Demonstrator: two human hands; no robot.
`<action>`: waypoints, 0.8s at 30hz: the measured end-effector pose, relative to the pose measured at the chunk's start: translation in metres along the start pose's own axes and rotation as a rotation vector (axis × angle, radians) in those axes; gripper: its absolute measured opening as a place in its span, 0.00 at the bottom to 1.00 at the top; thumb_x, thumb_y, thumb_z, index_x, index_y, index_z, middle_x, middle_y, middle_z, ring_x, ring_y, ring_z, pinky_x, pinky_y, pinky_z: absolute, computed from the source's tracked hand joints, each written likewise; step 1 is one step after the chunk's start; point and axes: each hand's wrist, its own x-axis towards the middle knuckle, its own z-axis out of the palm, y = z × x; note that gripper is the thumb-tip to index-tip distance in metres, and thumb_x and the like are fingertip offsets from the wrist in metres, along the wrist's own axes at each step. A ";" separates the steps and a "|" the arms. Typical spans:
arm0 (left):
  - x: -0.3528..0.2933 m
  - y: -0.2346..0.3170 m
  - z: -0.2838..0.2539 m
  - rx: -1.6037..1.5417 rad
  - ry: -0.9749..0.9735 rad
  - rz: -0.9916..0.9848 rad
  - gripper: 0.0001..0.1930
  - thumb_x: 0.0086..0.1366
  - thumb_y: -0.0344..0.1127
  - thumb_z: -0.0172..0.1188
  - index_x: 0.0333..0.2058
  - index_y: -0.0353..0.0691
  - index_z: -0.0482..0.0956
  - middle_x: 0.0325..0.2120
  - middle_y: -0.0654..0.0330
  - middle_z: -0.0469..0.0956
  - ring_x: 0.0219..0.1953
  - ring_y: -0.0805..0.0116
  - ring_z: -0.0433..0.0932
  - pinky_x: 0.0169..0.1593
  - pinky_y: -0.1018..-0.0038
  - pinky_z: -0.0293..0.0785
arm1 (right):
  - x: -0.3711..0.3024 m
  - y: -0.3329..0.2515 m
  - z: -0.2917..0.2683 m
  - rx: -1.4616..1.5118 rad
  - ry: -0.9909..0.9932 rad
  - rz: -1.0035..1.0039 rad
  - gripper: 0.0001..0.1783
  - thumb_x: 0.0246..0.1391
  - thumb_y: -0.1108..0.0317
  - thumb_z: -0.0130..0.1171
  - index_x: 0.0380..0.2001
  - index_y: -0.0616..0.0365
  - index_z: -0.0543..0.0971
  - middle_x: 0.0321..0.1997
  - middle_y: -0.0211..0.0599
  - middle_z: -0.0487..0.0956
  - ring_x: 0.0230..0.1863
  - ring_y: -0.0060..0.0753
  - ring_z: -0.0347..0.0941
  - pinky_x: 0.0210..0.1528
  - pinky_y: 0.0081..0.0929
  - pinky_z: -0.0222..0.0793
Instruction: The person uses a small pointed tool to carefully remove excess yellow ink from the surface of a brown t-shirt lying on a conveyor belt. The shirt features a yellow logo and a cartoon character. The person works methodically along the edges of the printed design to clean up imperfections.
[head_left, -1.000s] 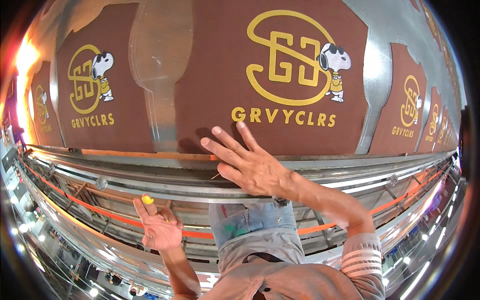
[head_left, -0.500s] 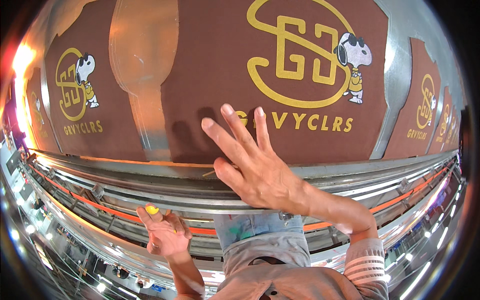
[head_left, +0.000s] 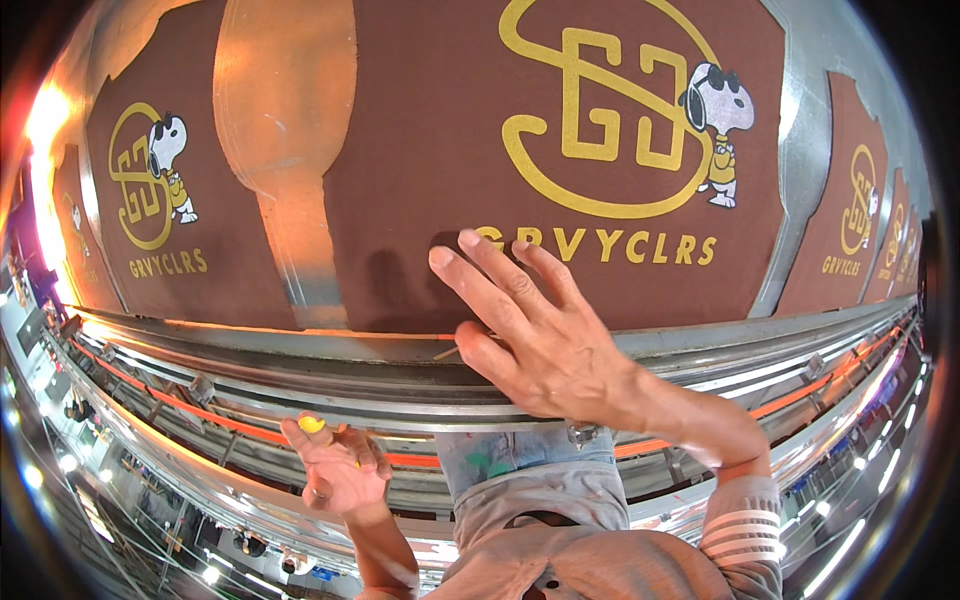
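A brown fabric panel [head_left: 400,150] lies flat on the metal table, printed with a yellow line emblem [head_left: 600,140] and a white cartoon dog [head_left: 720,115] in sunglasses. Over its near edge hovers my right hand [head_left: 545,335], open, fingers spread and slightly bent, holding nothing. The fingertips are just below the yellow lettering; whether they touch the cloth I cannot tell. Lower left, away from the panel, my left hand [head_left: 340,470] is raised, palm showing and fingers apart. Something yellow [head_left: 312,424], a cover or paint, sits on one of its fingertips.
More printed brown panels [head_left: 160,190] lie to the left and right, with bare metal [head_left: 285,120] between. Metal rails [head_left: 400,385] and an orange strip [head_left: 230,423] run along the near side. Bright glare comes from the far left.
My right hand has shifted slightly right and down, its fingers more bent and closer together. My left hand sits a little further right in view, with its pose about the same.
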 end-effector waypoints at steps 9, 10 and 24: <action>0.015 -0.005 -0.016 0.003 -0.091 0.063 0.37 0.70 0.36 0.56 0.74 0.55 0.52 0.72 0.65 0.59 0.43 0.52 0.80 0.42 0.53 0.87 | -0.037 0.026 -0.038 -0.134 -0.040 0.014 0.09 0.52 0.71 0.63 0.35 0.55 0.74 0.63 0.44 0.74 0.66 0.48 0.69 0.59 0.54 0.66; 0.020 -0.007 -0.014 -0.007 -0.109 0.070 0.36 0.70 0.36 0.56 0.74 0.56 0.52 0.72 0.65 0.59 0.43 0.52 0.80 0.42 0.53 0.87 | -0.031 0.024 -0.039 -0.184 -0.076 0.030 0.09 0.51 0.71 0.63 0.34 0.56 0.74 0.63 0.44 0.74 0.66 0.47 0.68 0.58 0.53 0.64; 0.039 -0.020 -0.013 0.040 -0.196 0.028 0.37 0.69 0.38 0.60 0.73 0.59 0.55 0.72 0.72 0.58 0.39 0.61 0.79 0.35 0.63 0.85 | -0.018 0.029 -0.040 -0.296 -0.130 0.090 0.10 0.42 0.70 0.67 0.31 0.59 0.81 0.61 0.36 0.73 0.55 0.40 0.69 0.44 0.38 0.65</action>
